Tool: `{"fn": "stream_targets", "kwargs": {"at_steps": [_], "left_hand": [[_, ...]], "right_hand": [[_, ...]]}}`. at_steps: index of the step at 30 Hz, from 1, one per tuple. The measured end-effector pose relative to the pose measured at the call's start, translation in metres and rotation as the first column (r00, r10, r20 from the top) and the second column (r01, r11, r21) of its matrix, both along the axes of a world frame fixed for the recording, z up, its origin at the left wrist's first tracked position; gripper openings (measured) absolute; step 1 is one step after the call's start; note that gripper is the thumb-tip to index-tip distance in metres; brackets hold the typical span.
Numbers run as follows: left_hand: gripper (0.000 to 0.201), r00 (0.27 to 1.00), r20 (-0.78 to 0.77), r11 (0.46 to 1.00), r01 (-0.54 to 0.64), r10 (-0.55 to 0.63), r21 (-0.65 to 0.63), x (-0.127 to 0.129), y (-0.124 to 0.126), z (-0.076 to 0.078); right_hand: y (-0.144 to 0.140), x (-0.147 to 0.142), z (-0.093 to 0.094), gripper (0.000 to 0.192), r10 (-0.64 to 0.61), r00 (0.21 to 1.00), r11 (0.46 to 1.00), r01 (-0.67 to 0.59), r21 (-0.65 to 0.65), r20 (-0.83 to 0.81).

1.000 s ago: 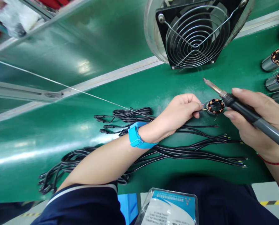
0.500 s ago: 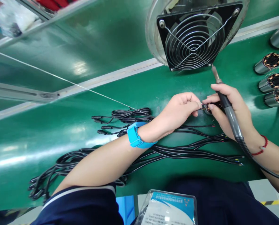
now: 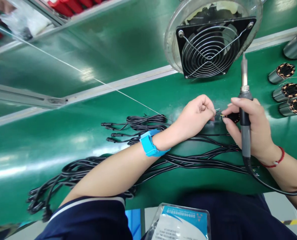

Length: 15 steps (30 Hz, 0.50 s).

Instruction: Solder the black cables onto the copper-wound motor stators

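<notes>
Swinging upright since a second ago, the soldering iron now points away from the stator, gripped by the right hand whose fingertips steady the part while the left hand pinches a thin wire beside it on the green bench, so positioning, not soldering, seems underway

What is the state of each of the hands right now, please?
Left hand: closed, pinching thin wire ends.
Right hand: closed around the soldering iron, tip up; its fingertips touch the small coil part.
</notes>
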<state>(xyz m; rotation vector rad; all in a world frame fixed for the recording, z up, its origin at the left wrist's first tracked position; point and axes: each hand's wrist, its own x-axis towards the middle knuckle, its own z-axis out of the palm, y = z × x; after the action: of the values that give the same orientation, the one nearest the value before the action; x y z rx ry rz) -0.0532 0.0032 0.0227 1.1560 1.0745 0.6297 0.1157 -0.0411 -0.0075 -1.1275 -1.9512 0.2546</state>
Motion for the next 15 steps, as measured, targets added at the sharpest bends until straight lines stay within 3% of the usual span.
{"fn": "stream_targets", "kwargs": {"at_steps": [5, 9, 15], "left_hand": [[0.014, 0.999, -0.014, 0.997, 0.044, -0.043, 0.057, -0.003, -0.0013, 0.0018], [0.01, 0.988, -0.054, 0.968, 0.153, -0.145, 0.2, -0.007, -0.0027, -0.0028], [0.01, 0.945, -0.282, 0.808, 0.295, -0.166, 0.51, -0.0101, -0.0035, -0.0023]], "right_hand": [[0.0017, -0.0011, -0.0004, 0.053, -0.017, 0.998, 0.999, 0.015, -0.05, -0.059], [0.0, -0.0012, -0.0015, 0.054, -0.044, 0.977, 0.984, 0.006, -0.177, -0.211], [0.001, -0.0027, -0.0044, 0.052, -0.047, 0.96, 0.979, -0.011, -0.206, -0.278]]}}
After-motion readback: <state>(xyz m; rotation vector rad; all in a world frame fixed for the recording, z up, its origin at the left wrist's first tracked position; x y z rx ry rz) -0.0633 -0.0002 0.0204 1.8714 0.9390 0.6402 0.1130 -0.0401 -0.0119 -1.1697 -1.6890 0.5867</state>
